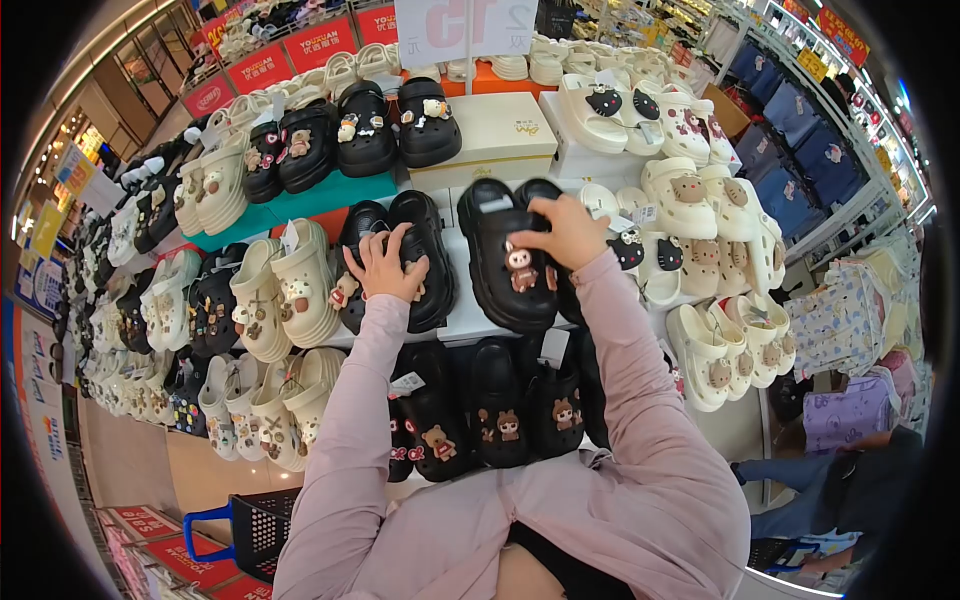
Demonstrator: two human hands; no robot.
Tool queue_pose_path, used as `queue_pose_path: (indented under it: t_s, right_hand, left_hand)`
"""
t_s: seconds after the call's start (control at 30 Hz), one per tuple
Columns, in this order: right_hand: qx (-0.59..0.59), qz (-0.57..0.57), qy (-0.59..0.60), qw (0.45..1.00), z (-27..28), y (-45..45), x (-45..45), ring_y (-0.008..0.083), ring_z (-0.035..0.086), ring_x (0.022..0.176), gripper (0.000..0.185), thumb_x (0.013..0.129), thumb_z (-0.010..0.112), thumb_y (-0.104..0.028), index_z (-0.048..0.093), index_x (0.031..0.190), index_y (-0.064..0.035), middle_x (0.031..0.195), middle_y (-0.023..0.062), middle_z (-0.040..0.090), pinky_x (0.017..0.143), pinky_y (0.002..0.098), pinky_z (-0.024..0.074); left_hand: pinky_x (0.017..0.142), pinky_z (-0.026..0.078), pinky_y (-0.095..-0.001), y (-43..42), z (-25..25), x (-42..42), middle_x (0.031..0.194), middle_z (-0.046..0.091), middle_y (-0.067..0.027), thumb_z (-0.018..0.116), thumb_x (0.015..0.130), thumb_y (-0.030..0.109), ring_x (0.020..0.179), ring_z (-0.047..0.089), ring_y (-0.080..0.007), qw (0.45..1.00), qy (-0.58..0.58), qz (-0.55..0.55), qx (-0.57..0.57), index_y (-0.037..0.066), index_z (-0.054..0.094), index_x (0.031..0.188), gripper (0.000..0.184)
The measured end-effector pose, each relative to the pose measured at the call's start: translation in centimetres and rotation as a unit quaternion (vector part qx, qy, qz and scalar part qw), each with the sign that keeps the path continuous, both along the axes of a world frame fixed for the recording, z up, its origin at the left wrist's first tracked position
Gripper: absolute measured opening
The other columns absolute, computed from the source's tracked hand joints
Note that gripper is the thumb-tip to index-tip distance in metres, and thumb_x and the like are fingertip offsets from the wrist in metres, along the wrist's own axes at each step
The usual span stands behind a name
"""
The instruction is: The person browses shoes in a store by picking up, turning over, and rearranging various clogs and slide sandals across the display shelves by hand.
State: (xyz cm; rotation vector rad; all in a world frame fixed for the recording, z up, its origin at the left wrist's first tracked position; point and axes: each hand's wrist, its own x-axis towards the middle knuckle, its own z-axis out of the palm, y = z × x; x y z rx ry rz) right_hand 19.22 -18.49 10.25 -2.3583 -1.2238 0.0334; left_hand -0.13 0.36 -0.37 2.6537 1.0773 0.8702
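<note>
My right hand [568, 232] grips a black clog [512, 265] near its open side, thumb and fingers on the upper beside a brown-and-white doll charm. Part of a second black clog shows behind it, mostly covered by the hand. To the left, my left hand [388, 265] rests with spread fingers over a pair of black clogs [420, 232], its fingertips touching them. Just below both hands stand black clogs with bear and doll charms [503, 405], some with white tags. Cream clogs with charms [302, 290] sit left of my left hand.
Behind stand a cream shoebox [500, 135] and more black clogs [367, 130]. Cream clogs [690, 200] fill the right side, under a hanging price sign [465, 30]. A black basket with a blue handle [262, 535] is at lower left. Another person [840, 490] is at lower right.
</note>
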Motion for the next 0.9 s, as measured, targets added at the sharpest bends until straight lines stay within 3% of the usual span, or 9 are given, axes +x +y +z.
queue_pose_path:
  t_s: [0.2,0.43,0.47,0.53,0.57,0.67,0.73,0.8,0.9]
  right_hand:
    - [-0.117,-0.042,-0.032,0.992,-3.1,2.0,-2.5,0.028,0.05,0.112,0.054,0.066,0.07,-0.057,0.063,0.107,-0.0233,0.107,0.0077,0.057,0.088,0.07,0.0265]
    - [-0.214,-0.032,-0.054,0.975,-1.4,3.8,-2.6,0.0335,0.05,0.113,0.081,0.06,0.077,-0.055,0.043,0.127,-0.0249,0.119,0.0128,0.052,0.088,0.0655,0.0335]
    - [-0.191,-0.035,-0.124,0.973,-0.7,5.0,-2.4,0.0354,0.049,0.114,0.091,0.057,0.079,-0.055,0.04,0.128,-0.0153,0.121,0.0143,0.05,0.089,0.0634,0.0349]
    - [0.073,-0.007,0.019,0.997,-0.6,9.8,-0.2,0.0404,0.045,0.117,0.093,0.06,0.08,-0.051,0.037,0.129,-0.0074,0.126,0.0199,0.047,0.09,0.0604,0.0381]
    - [0.24,0.009,0.105,0.965,-1.9,13.2,1.5,0.0412,0.044,0.119,0.092,0.062,0.08,-0.049,0.036,0.13,-0.0063,0.128,0.0218,0.045,0.089,0.0595,0.0392]
    - [0.285,-0.093,0.357,0.885,-3.9,21.6,4.7,0.0418,0.049,0.114,0.088,0.066,0.08,-0.042,0.034,0.13,-0.002,0.131,0.0266,0.041,0.085,0.0616,0.0431]
    - [0.307,-0.075,0.708,0.632,-6.3,25.2,6.2,0.0414,0.058,0.102,0.091,0.064,0.082,-0.031,0.027,0.129,0.0015,0.13,0.0276,0.041,0.079,0.0608,0.0498]
    - [0.418,-0.261,0.624,0.606,-3.8,25.4,2.5,0.041,0.062,0.092,0.094,0.059,0.085,-0.016,0.022,0.126,0.0023,0.12,0.0271,0.047,0.068,0.056,0.0565]
    - [0.448,-0.25,0.58,0.633,-6.5,26.8,3.1,0.0387,0.061,0.093,0.089,0.058,0.084,-0.012,0.025,0.124,-0.0004,0.118,0.0262,0.044,0.066,0.0533,0.0567]
  left_hand:
    - [0.11,-0.002,-0.056,-0.2,0.1,0.0,0.117,0.048,-0.0047,0.065,0.066,0.044,0.127,0.031,-0.0237,1.0,-0.001,-0.001,-0.001,0.032,0.049,0.124,0.061]
    - [0.11,-0.001,-0.055,-0.1,0.1,0.1,0.118,0.049,-0.004,0.066,0.065,0.043,0.126,0.032,-0.024,1.0,-0.003,0.002,-0.002,0.031,0.05,0.124,0.062]
    - [0.11,-0.001,-0.0549,-0.1,0.1,0.1,0.117,0.049,-0.0037,0.066,0.065,0.043,0.126,0.032,-0.0241,1.0,-0.004,0.002,-0.002,0.031,0.05,0.123,0.062]
    - [0.11,-0.001,-0.0558,0.0,0.1,0.0,0.116,0.05,-0.0036,0.067,0.065,0.042,0.126,0.032,-0.0238,1.0,-0.009,-0.001,0.005,0.032,0.05,0.123,0.061]
    - [0.109,0.0,-0.0567,0.0,0.0,0.0,0.115,0.05,-0.0034,0.067,0.064,0.042,0.125,0.033,-0.0235,1.0,-0.019,-0.005,0.011,0.032,0.05,0.122,0.061]
    - [0.109,0.0,-0.0569,0.0,-0.1,0.1,0.114,0.05,-0.0036,0.068,0.063,0.042,0.124,0.034,-0.0235,1.0,-0.014,-0.001,0.007,0.032,0.05,0.122,0.062]
    - [0.109,0.0,-0.0568,0.0,0.0,0.1,0.115,0.05,-0.0039,0.068,0.063,0.042,0.125,0.034,-0.0235,1.0,-0.004,0.005,0.003,0.032,0.05,0.122,0.062]
    - [0.109,0.001,-0.0567,0.1,-0.1,0.1,0.116,0.049,-0.0042,0.068,0.063,0.042,0.125,0.033,-0.0235,1.0,0.0,0.008,0.003,0.032,0.05,0.122,0.062]
    - [0.11,0.0,-0.056,0.0,0.1,0.0,0.117,0.049,-0.0042,0.068,0.065,0.042,0.126,0.032,-0.0233,1.0,0.003,0.004,-0.002,0.032,0.05,0.123,0.061]
